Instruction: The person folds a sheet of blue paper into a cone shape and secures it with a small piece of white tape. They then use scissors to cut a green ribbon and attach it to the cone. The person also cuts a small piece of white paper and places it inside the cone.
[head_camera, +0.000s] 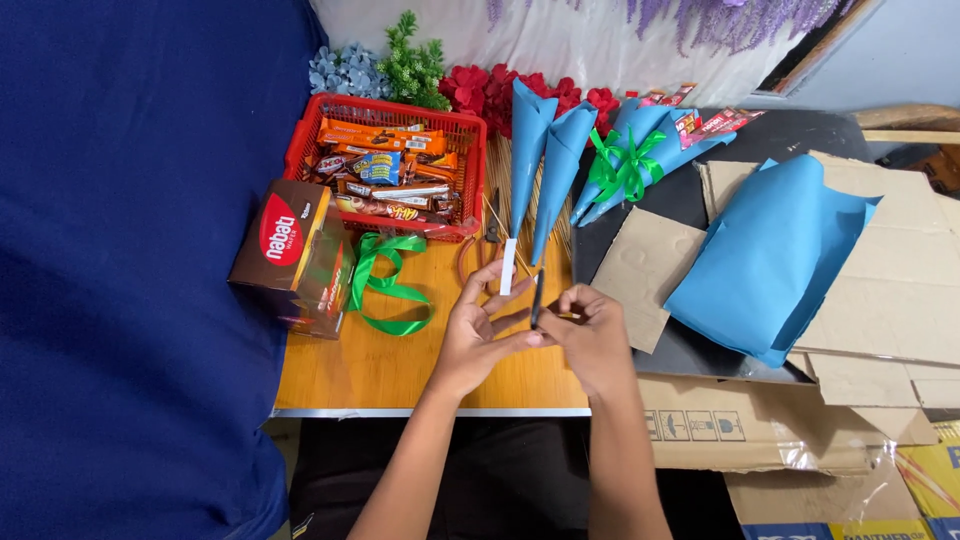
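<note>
So the biggest thing in front of me is the dark blue cloth (130, 250) covering the whole left side, then the flattened cardboard (880, 290) spread out on the right with a big folded sheet of blue paper (770, 255) lying on it. I'm working over the wooden table (390, 370) in the middle. At the back of it sits a red plastic basket (300, 150) full of wrapped snack bars, and just left of that, touching the basket's corner, there's a brown snack box (290, 255) tipped on its side. Behind the basket are fake flowers (480, 90) — red ones, plus some pale blue and green sprigs.

Two blue paper cones (545, 150) lie side by side with their points toward me, and right of them there's a finished bundle of cones tied with a green bow (625, 165), snack wrappers poking out the top. A loose green ribbon (385, 285) is curled on the table near the box.

Now the small stuff — my left hand (478, 335) and right hand (590, 340) are touching, fingers pressed together around a thin dark stick (537, 298) that stands up between them, just below the cone tips. Left fingers are partly spread up top, thumb pinching in. A small white strip (508, 266) sits right by my left fingertips; can't tell if I'm actually holding that one.
</note>
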